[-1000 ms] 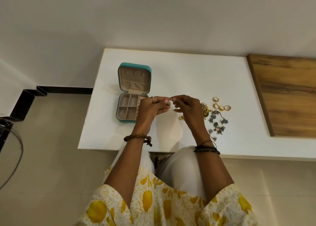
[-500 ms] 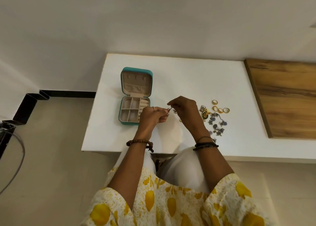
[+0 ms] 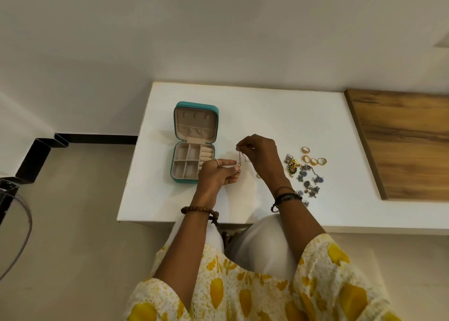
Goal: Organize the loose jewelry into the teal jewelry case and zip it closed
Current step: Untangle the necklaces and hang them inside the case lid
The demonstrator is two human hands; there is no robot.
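The teal jewelry case point(image 3: 178, 150) lies open on the white table point(image 3: 267, 116), lid tilted back, its beige compartments showing. My right hand point(image 3: 261, 155) pinches the upper end of a thin silver chain point(image 3: 240, 159) just right of the case. My left hand point(image 3: 218, 174) pinches the chain's lower end, index finger stretched toward it. Loose jewelry lies to the right: gold rings point(image 3: 313, 159), a green-gold brooch point(image 3: 293, 167) and a silver-blue flower necklace point(image 3: 309, 183).
A wooden board point(image 3: 408, 140) covers the table's right part. A small gold piece point(image 3: 258, 175) lies under my right wrist. The table's left and near edges drop to the floor; my knees sit under the near edge.
My hands were pinching the small piece close together; now the right hand has lifted away and the chain hangs stretched between them. The camera view has shifted.
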